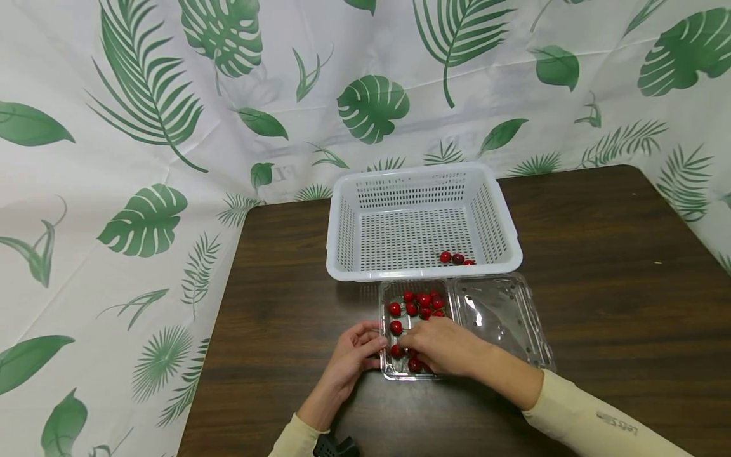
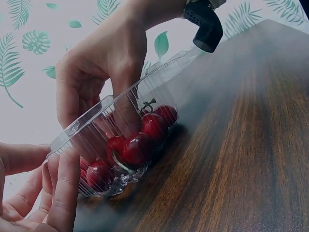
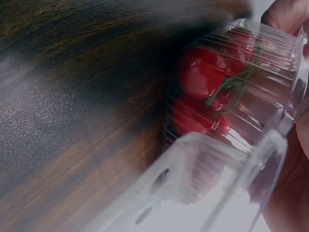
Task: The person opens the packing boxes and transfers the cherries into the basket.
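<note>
A clear plastic clamshell box [image 1: 390, 374] with its lid laid open to the right holds several red cherries [image 1: 396, 327], some with green stems. My left hand [image 1: 356, 352] grips the box's left side, thumb at the rim and fingers along the outer wall. My right hand [image 1: 445, 346] reaches down into the box from the right. In the left wrist view, the right hand's fingers [image 2: 125, 108] are down among the cherries [image 2: 154, 126] behind the clear wall; I cannot tell whether they pinch one. Through the box wall, the right wrist view shows red cherries [image 3: 200, 72] and green stems.
A white perforated plastic basket [image 1: 422, 273] stands just behind the box, with a few cherries [image 1: 458, 259] in its front right corner. The clear lid [image 1: 497, 311] lies under and behind the right forearm. Leaf-patterned cloth [image 1: 308, 127] hangs behind the dark wooden table [image 1: 599, 266].
</note>
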The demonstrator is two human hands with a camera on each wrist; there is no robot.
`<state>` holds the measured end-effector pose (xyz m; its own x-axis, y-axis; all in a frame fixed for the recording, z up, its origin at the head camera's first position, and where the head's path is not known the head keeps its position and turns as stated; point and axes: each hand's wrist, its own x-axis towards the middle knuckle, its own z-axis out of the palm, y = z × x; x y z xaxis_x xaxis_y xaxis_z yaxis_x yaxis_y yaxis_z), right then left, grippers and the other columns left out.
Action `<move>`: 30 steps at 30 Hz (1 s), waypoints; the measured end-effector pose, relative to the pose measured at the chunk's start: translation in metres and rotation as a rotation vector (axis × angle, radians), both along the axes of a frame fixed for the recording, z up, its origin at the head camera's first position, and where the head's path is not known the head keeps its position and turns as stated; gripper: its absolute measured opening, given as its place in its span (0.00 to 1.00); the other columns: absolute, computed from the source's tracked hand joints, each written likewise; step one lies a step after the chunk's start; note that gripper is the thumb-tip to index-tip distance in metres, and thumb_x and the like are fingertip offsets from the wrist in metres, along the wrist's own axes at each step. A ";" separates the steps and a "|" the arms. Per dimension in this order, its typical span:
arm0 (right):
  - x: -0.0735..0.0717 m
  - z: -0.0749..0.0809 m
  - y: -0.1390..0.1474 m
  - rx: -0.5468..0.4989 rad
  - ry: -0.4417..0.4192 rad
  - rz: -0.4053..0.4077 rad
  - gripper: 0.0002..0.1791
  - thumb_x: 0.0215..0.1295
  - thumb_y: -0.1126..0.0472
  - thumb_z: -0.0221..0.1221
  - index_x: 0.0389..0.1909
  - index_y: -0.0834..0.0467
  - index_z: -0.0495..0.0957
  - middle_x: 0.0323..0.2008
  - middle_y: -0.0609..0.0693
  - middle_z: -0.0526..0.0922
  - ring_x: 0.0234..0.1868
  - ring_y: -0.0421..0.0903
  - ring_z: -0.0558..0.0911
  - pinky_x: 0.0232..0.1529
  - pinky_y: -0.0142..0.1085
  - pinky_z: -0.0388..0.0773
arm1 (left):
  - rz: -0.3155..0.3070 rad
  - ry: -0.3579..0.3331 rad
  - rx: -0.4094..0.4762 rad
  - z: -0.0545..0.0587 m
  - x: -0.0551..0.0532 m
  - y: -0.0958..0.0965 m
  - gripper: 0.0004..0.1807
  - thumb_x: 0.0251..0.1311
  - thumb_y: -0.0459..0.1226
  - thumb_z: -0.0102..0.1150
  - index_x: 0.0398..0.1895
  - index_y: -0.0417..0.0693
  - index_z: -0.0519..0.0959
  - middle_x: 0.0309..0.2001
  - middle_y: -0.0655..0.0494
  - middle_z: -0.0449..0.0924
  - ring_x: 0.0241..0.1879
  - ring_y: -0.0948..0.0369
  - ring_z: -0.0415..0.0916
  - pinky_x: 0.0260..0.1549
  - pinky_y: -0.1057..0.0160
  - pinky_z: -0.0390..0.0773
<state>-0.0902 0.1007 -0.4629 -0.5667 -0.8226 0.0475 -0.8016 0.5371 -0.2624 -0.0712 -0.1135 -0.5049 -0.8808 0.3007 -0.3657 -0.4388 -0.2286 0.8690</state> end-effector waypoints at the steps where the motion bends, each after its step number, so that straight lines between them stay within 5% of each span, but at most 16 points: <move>1: 0.000 0.000 0.000 -0.001 -0.001 0.002 0.18 0.46 0.67 0.68 0.41 0.51 0.82 0.35 0.42 0.84 0.36 0.41 0.81 0.35 0.35 0.79 | 0.000 -0.002 -0.001 0.000 0.000 0.000 0.21 0.60 0.28 0.59 0.55 0.29 0.68 0.32 0.56 0.78 0.31 0.64 0.76 0.25 0.68 0.79; 16: -0.006 0.010 0.004 -0.072 -0.034 0.047 0.12 0.54 0.63 0.67 0.41 0.52 0.83 0.37 0.42 0.83 0.40 0.39 0.81 0.43 0.34 0.80 | 0.003 -0.015 -0.011 0.000 -0.001 -0.001 0.21 0.59 0.28 0.59 0.54 0.30 0.68 0.32 0.56 0.78 0.31 0.64 0.76 0.24 0.68 0.79; 30: -0.011 0.039 0.018 -0.144 0.009 0.014 0.12 0.56 0.62 0.67 0.42 0.51 0.83 0.38 0.41 0.81 0.38 0.37 0.80 0.41 0.32 0.80 | 0.003 -0.001 -0.003 -0.002 0.000 -0.001 0.21 0.58 0.29 0.61 0.54 0.31 0.69 0.33 0.55 0.78 0.30 0.62 0.77 0.24 0.67 0.80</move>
